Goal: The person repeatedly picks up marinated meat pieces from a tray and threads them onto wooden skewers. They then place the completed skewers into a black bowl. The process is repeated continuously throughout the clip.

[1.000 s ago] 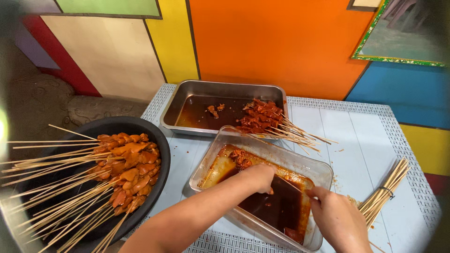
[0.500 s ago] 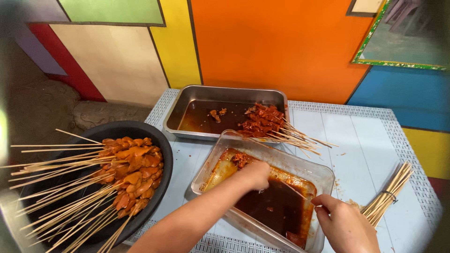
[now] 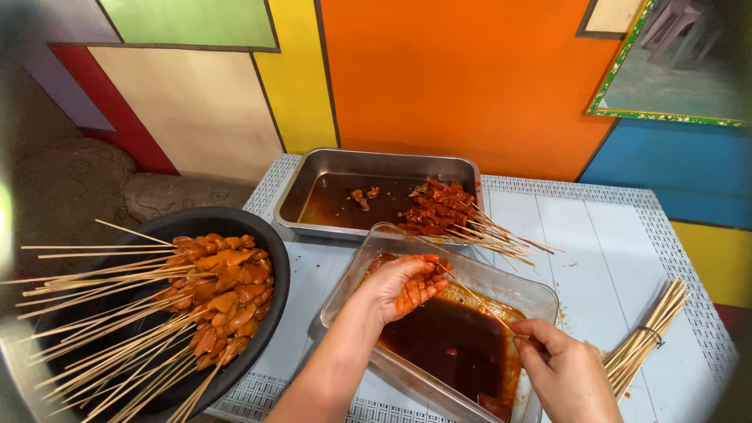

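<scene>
Bright colour-blocked walls back your pale blue plastic table (image 3: 595,235). Your left hand (image 3: 403,286) cups marinated meat pieces (image 3: 419,288) over the clear rectangular plastic tub (image 3: 540,301) of dark sauce; your right hand (image 3: 560,368) pinches a thin bamboo skewer (image 3: 478,301). Many finished skewers fill the round black basin (image 3: 270,243) at left; a bundle of bare sticks (image 3: 646,333) waits right.

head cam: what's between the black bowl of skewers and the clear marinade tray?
Head view: only a bare strip of pale blue table separates the black bowl from the clear tray. The left forearm crosses above that strip.
</scene>
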